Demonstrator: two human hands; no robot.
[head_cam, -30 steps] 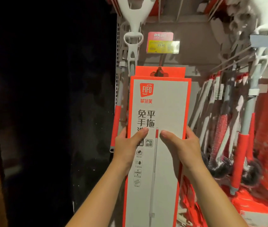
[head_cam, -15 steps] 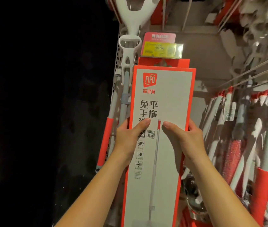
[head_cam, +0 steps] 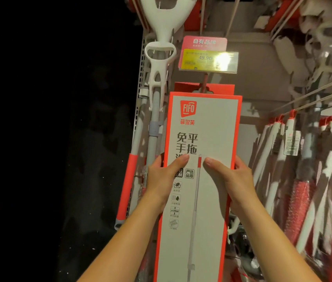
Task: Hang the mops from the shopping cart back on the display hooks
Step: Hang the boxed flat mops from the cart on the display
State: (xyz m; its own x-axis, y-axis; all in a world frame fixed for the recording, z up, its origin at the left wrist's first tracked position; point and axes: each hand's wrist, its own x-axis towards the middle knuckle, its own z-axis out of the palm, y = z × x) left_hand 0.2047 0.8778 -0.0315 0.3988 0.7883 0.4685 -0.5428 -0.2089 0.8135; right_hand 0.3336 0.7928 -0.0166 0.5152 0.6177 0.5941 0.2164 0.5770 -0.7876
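Cardboard sits clamped between my left hand (head_cam: pixel 161 180) and right hand (head_cam: pixel 232 180), each curled round an orange side edge of the FIFO mop box (head_cam: pixel 211 129), thumb on its grey front. The box stands upright; behind its top, an orange hang tab (head_cam: pixel 224 89) sits on the display hook (head_cam: pixel 204 83), under a yellow price tag (head_cam: pixel 207 60).

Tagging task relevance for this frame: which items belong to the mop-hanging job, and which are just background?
Job: orange-bordered white cardboard mop box, left hand, right hand, thin metal display hook.
Background: yellow price tag, pink label, white-and-grey hanging mop with orange grip, red bristle brushes.
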